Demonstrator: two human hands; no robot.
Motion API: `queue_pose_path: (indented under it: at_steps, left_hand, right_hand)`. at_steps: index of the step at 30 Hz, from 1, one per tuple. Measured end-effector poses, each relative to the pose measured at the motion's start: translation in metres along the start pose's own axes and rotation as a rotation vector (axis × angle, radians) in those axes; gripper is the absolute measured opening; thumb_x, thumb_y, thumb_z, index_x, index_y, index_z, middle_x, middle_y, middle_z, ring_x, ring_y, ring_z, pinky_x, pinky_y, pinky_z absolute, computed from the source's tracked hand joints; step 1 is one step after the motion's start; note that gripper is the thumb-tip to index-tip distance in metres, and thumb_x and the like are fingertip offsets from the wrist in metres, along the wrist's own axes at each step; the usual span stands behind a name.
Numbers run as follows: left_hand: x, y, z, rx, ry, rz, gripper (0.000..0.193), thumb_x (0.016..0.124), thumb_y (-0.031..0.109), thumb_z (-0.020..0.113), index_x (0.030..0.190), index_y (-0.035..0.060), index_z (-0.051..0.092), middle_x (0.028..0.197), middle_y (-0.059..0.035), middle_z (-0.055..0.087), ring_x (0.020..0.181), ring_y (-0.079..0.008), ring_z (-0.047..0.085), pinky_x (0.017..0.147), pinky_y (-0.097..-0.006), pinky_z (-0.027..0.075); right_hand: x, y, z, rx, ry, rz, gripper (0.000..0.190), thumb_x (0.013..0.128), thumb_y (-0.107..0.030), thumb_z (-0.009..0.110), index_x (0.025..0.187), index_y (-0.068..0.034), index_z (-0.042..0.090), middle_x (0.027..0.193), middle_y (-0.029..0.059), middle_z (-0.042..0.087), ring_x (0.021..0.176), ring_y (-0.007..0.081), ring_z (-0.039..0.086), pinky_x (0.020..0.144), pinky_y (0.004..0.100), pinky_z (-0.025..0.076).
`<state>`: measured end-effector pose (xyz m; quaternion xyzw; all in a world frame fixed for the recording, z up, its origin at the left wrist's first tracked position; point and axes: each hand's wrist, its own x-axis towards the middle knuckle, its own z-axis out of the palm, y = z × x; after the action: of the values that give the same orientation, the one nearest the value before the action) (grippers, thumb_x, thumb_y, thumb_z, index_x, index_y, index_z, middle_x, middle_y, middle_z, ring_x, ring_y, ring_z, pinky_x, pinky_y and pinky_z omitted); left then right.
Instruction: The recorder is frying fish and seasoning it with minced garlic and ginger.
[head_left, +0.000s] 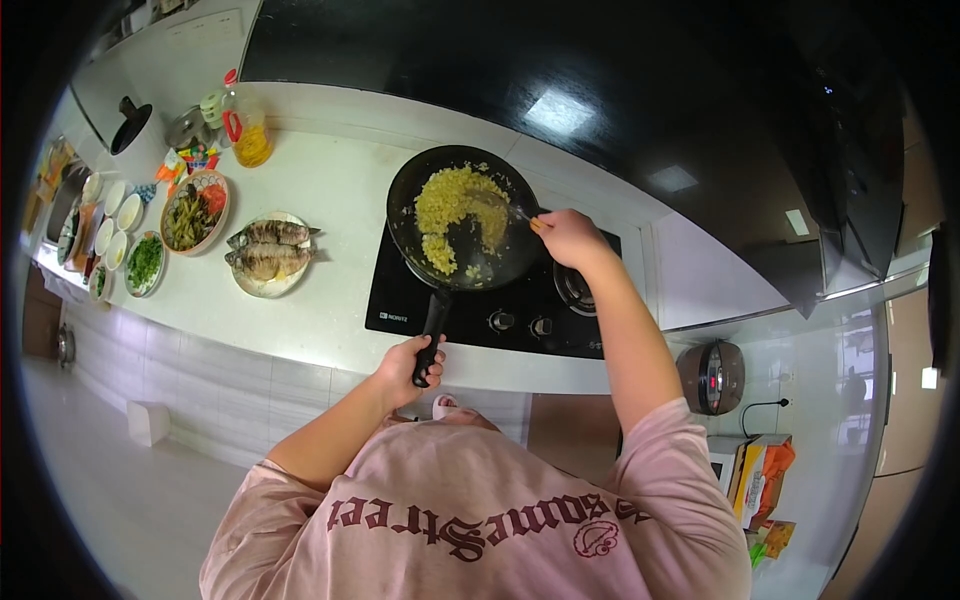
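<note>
My left hand (409, 365) grips the black handle of a frying pan (517, 259), which sits over the left side of a black gas hob (465, 324). Yellow chopped food (448, 196), possibly egg or rice, lies in a curved heap inside the pan. My right hand (571, 238) is closed around the orange-brown handle of a cooking utensil (520, 214); its blurred head reaches into the food at the pan's right side, so its exact kind cannot be told. Two browned whole fish (271, 247) rest on a plate left of the hob.
Further left stand a bowl of greens and red pieces (193, 214), a dish of chopped green herbs (145, 262) and several small bowls (130, 213). An oil bottle (251, 139) is near the wall. The range hood (450, 52) overhangs the hob; a rice cooker (711, 377) stands right.
</note>
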<state>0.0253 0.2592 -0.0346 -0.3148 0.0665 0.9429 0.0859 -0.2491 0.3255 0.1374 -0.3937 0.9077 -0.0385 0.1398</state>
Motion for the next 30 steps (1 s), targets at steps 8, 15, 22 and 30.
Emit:
queue_pose_path:
  at_steps: [8, 15, 22, 30]
  left_hand:
    - [0.0, -0.007, 0.003, 0.011, 0.044, 0.065, 0.026, 0.1, 0.026, 0.037, 0.115, 0.009, 0.05, 0.08, -0.0049, 0.05, 0.059, -0.0125, 0.042, 0.048, -0.0226, 0.034]
    - [0.005, -0.014, 0.011, 0.003, 0.02, 0.076, 0.021, 0.1, 0.024, 0.038, 0.112, 0.0101, 0.049, 0.078, -0.0059, 0.051, 0.059, -0.0134, 0.043, 0.05, -0.0245, 0.036]
    - [-0.001, -0.006, 0.012, 0.121, 0.022, 0.066, 0.016, 0.101, 0.023, 0.037, 0.108, 0.0136, 0.048, 0.076, -0.0036, 0.049, 0.057, -0.0116, 0.041, 0.047, -0.0238, 0.035]
    - [-0.01, 0.008, 0.013, 0.172, 0.043, 0.021, 0.016, 0.101, 0.024, 0.037, 0.107, 0.0126, 0.047, 0.074, -0.0042, 0.049, 0.055, -0.011, 0.04, 0.045, -0.024, 0.033]
  right_hand:
    - [-0.031, 0.016, 0.015, 0.824, -0.307, 0.262, 0.034, 0.096, -0.023, 0.05, 0.13, -0.016, 0.054, 0.071, 0.0059, 0.052, 0.054, 0.0113, 0.046, 0.043, 0.0227, 0.036]
    - [-0.039, 0.087, 0.002, 2.013, -0.39, 0.85, 0.016, 0.096, -0.012, 0.046, 0.104, 0.001, 0.042, 0.079, 0.0098, 0.043, 0.054, 0.0084, 0.041, 0.042, 0.0162, 0.033]
    - [0.024, 0.006, 0.031, 1.844, -0.328, 0.654, 0.01, 0.097, -0.013, 0.043, 0.098, -0.003, 0.042, 0.066, 0.0049, 0.041, 0.047, 0.0088, 0.037, 0.039, 0.0188, 0.03]
    - [-0.028, -0.035, 0.056, 0.782, -0.413, 0.177, 0.049, 0.093, -0.016, 0.052, 0.141, -0.015, 0.041, 0.075, 0.0073, 0.057, 0.054, 0.017, 0.053, 0.045, 0.0294, 0.041]
